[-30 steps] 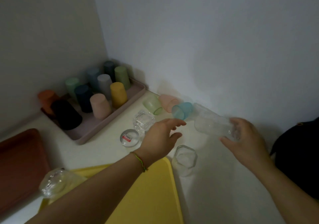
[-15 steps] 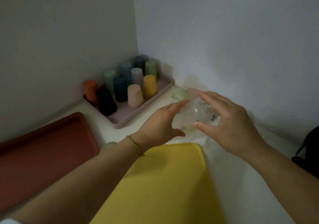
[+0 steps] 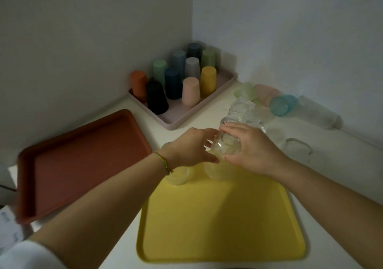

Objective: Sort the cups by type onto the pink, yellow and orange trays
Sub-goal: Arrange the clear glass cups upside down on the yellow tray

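Observation:
My right hand (image 3: 253, 150) grips a tilted stack of clear glasses (image 3: 241, 113) from above, over the far edge of the yellow tray (image 3: 223, 227). My left hand (image 3: 189, 147) curls round the lowest clear glass (image 3: 226, 148) of that stack from the left. Two more clear glasses (image 3: 179, 176) stand at the yellow tray's far edge, one half hidden under my hands. The orange tray (image 3: 78, 160) lies bare on the left. Several opaque coloured cups (image 3: 190, 91) stand upside down on the pink tray (image 3: 180, 119) in the corner.
Green (image 3: 245, 91), pink (image 3: 266, 94), blue (image 3: 281, 104) and frosted clear (image 3: 319, 113) translucent cups lie on their sides along the right wall. A faceted clear glass (image 3: 296, 147) stands on the white counter right of my hands. Walls close off the back and right.
My right hand carried the glass stack from the right toward the yellow tray. My left hand, open a second ago, now holds the stack's lowest glass. The view swung left.

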